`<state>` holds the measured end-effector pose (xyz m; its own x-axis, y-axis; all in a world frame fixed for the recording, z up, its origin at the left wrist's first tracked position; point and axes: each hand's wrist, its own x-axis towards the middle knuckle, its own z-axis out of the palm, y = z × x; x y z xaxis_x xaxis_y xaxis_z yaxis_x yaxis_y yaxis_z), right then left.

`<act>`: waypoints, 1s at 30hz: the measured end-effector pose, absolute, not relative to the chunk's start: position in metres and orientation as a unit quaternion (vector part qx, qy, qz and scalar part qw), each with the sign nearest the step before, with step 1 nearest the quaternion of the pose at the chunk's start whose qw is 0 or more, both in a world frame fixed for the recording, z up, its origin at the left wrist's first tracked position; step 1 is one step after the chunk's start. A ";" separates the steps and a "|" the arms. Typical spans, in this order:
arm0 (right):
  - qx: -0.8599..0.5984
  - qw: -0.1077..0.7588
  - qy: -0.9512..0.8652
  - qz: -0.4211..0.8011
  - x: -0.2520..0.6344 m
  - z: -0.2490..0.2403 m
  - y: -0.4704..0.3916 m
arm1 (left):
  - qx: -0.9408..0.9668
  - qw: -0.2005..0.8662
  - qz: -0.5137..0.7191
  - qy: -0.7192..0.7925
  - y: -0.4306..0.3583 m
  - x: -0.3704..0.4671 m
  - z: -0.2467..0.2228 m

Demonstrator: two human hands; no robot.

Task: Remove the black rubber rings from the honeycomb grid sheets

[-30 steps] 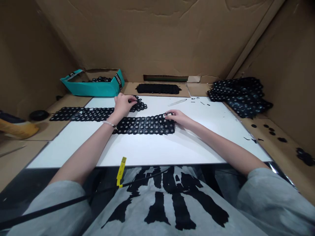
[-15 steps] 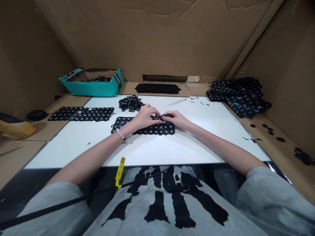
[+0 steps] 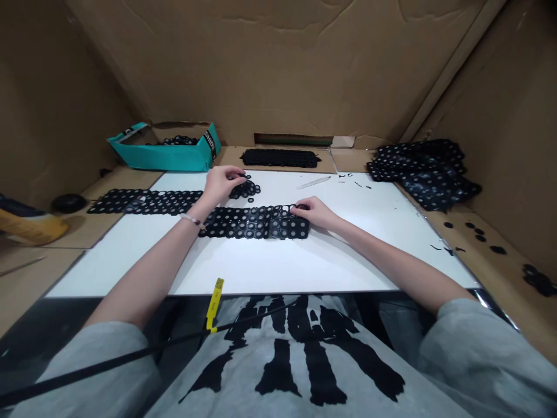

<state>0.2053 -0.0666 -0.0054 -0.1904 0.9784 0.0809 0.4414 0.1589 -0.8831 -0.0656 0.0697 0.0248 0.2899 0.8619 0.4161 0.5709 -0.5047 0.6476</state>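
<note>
My left hand (image 3: 223, 182) is over the loose pile of small black rings (image 3: 246, 189), thumb and fingers drawn together at its top. What lies between those fingertips is hidden. A black perforated strip (image 3: 243, 223), with rows of round holes, lies flat on the white board in front of me. At its upper right corner my right hand (image 3: 317, 212) pinches a black ring (image 3: 303, 206) against the strip's edge. Part of the strip's left end is behind my left wrist.
A second perforated strip (image 3: 169, 201) lies to the left. Behind stand a teal box (image 3: 163, 157) with rings inside and a stack of black strips (image 3: 281, 157). A white pen-like tool (image 3: 314, 182) is near black scraps; more sheets (image 3: 429, 168) are heaped at right. Cardboard walls (image 3: 296, 75) enclose the board.
My left hand has moved from the strip leftward and back to the ring pile, uncovering the strip's middle. My right hand stays at the strip's upper right corner.
</note>
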 end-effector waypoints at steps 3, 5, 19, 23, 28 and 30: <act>-0.527 0.349 -0.681 0.370 0.209 -0.006 -0.064 | 0.791 0.068 0.359 0.492 0.079 -0.078 0.018; -0.524 0.342 -0.693 0.358 0.212 -0.005 -0.063 | 0.803 -0.004 0.347 0.484 0.076 -0.076 0.017; -0.504 0.346 -0.723 0.320 0.205 -0.001 -0.066 | 0.906 0.312 0.130 0.255 0.018 -0.016 0.016; -0.516 0.339 -0.719 0.319 0.198 -0.004 -0.066 | 0.918 0.213 0.203 0.266 0.013 -0.017 0.019; -0.492 0.376 -0.705 0.346 0.195 -0.005 -0.069 | 0.933 0.157 0.204 0.253 0.003 -0.016 0.021; -0.491 0.377 -0.704 0.349 0.195 -0.005 -0.070 | 0.929 0.169 0.199 0.261 -0.001 -0.014 0.020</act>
